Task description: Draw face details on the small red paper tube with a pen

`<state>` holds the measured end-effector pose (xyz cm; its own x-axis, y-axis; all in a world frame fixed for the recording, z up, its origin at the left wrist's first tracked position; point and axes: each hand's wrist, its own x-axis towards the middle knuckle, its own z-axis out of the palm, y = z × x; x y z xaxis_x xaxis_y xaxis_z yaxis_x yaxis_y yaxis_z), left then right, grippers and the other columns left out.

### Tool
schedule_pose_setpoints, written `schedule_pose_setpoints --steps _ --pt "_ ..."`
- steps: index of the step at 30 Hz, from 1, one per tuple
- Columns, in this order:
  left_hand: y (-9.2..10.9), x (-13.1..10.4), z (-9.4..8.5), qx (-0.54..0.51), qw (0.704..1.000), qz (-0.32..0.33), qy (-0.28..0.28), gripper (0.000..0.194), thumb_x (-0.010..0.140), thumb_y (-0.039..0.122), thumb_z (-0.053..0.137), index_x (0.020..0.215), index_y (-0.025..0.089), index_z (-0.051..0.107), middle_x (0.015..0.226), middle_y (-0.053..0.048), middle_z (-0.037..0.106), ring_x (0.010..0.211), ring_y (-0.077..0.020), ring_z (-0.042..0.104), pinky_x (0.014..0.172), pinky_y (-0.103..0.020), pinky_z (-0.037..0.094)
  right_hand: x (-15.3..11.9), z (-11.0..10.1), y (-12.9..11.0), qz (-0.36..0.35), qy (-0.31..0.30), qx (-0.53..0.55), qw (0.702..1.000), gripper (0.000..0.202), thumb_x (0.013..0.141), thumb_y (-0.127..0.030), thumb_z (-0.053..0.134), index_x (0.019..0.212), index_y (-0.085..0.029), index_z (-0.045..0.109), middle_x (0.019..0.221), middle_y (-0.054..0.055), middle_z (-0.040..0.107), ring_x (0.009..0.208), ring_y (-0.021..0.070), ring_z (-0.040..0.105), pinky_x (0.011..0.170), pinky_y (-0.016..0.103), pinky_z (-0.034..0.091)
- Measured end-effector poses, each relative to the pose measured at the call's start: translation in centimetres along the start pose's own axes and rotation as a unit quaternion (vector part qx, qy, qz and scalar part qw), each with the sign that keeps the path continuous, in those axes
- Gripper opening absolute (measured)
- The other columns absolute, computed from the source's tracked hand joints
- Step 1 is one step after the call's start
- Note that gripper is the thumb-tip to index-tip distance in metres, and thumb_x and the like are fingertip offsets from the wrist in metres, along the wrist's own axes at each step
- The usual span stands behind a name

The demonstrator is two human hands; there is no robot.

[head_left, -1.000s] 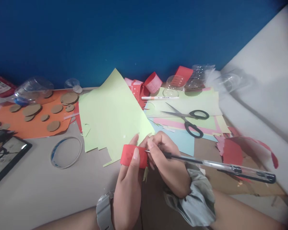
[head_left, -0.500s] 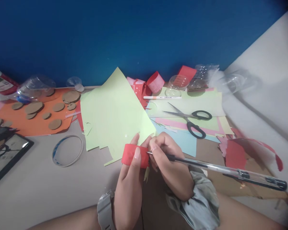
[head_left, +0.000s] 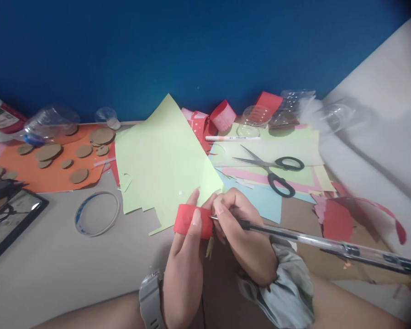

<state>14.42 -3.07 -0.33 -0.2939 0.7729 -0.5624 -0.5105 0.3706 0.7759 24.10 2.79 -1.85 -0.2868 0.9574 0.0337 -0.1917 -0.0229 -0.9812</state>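
My left hand (head_left: 187, 251) pinches a red paper band (head_left: 187, 220), with the thumb lying across its front. In my right hand (head_left: 241, 228) is a clear pen (head_left: 304, 238) with a black grip; its metal tip meets or nearly meets the band's right edge. Some of the right fingers are tucked out of sight behind the thumb. Just beyond both hands lies a large light green paper sheet (head_left: 157, 155) with a notched lower edge. A thin pale scrap (head_left: 209, 249) hangs beneath the band.
Black-handled scissors (head_left: 270, 165) lie open on stacked coloured paper at right, near a white marker (head_left: 233, 138). Cardboard discs (head_left: 78, 176) rest on orange paper (head_left: 27, 176) at left. A tape ring (head_left: 97, 234), a dark-framed tablet-like object (head_left: 20, 214) and clear plastic cups (head_left: 256, 116) surround the workspace.
The hands, band and pen tip keep nearly the same place. The pen's far end has shifted slightly to the right, and the whole view has moved a little.
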Motion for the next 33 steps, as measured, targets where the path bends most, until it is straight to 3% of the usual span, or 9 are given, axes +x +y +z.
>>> schedule_pose_setpoints --steps 8,19,24,33 --pt "0.11 0.05 0.1 -0.021 1.0 -0.01 -0.015 0.074 0.104 0.059 0.065 0.171 0.035 0.044 0.157 -0.003 0.071 0.165 -0.0316 0.044 0.14 -0.049 0.028 -0.07 -0.09 0.15 -0.002 -0.01 0.0 1.0 0.031 0.109 -0.025 0.059 0.08 -0.025 0.049 0.074 -0.005 0.055 0.052 0.0101 0.035 0.048 0.03 0.026" --pt "0.14 -0.1 -0.05 -0.011 1.0 -0.017 -0.012 0.069 0.104 0.061 0.065 0.167 0.038 0.05 0.164 0.0 0.066 0.168 -0.0299 0.038 0.142 -0.05 0.02 -0.02 -0.2 -0.04 0.006 -0.014 0.006 1.0 0.034 0.11 -0.029 0.063 0.079 -0.025 0.049 0.066 -0.006 0.051 0.05 0.0108 0.034 0.049 0.031 0.025" --pt "0.58 -0.15 0.27 -0.016 1.0 -0.024 -0.003 0.07 0.103 0.061 0.064 0.167 0.035 0.05 0.163 -0.001 0.066 0.166 -0.0316 0.041 0.141 -0.052 0.025 -0.09 -0.15 0.03 0.0 -0.01 -0.001 1.0 0.034 0.11 -0.029 0.062 0.079 -0.025 0.049 0.062 -0.008 0.046 0.05 0.0112 0.032 0.051 0.031 0.026" --pt "-0.17 0.12 -0.35 -0.046 0.998 -0.03 -0.035 0.064 0.103 0.062 0.067 0.163 0.044 0.054 0.165 0.004 0.064 0.167 -0.03 0.04 0.142 -0.054 0.017 0.04 -0.1 -0.25 -0.032 -0.017 -0.027 0.999 0.033 0.11 -0.026 0.061 0.079 -0.025 0.049 0.067 -0.007 0.046 0.056 0.0133 0.035 0.055 0.031 0.03"
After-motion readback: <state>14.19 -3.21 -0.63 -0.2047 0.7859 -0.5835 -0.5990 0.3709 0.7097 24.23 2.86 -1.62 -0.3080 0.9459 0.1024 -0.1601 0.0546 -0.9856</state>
